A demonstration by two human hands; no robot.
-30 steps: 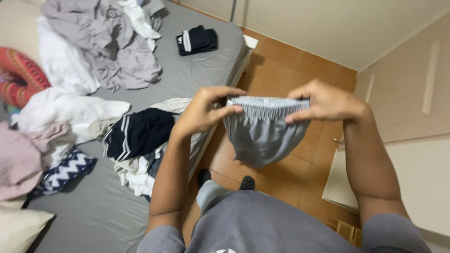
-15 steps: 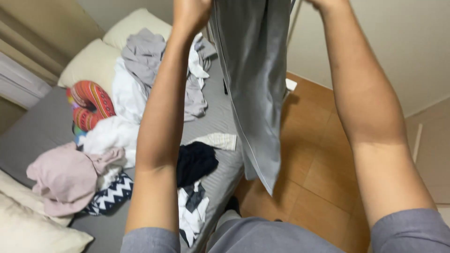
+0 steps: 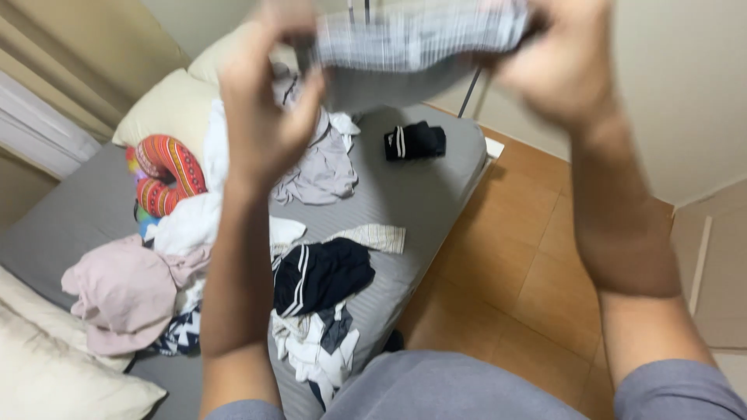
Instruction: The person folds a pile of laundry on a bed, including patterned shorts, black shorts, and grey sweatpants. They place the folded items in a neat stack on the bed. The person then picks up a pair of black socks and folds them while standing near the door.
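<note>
Gripping from both ends, the left hand point(image 3: 268, 117) and the right hand point(image 3: 556, 66) hold a grey fabric garment with a gathered, ribbed waistband point(image 3: 412, 43) stretched between them, high above the grey-sheeted bed point(image 3: 436, 194). Both hands are blurred; the left fingers curl shut on the waistband's near corner, and the right fingers look closed on the far corner, though how each one lies cannot be told. The garment's body sags a little below the band, well clear of the bed.

On that bed, straight under the left forearm, lies one dark navy garment with white stripes point(image 3: 319, 276); one small black folded piece with white stripes point(image 3: 415, 141) sits alone near the bed's far edge, with bare sheet all around it. Toward the bed's head there is one pale pink bundle point(image 3: 124, 292), one red patterned neck cushion point(image 3: 167, 175), a loose heap of light grey and white clothes point(image 3: 323, 167), and two cream pillows point(image 3: 167, 105). Beside the bed's long edge runs open brown wooden floor point(image 3: 521, 264), reaching to the pale wall point(image 3: 685, 101).
</note>
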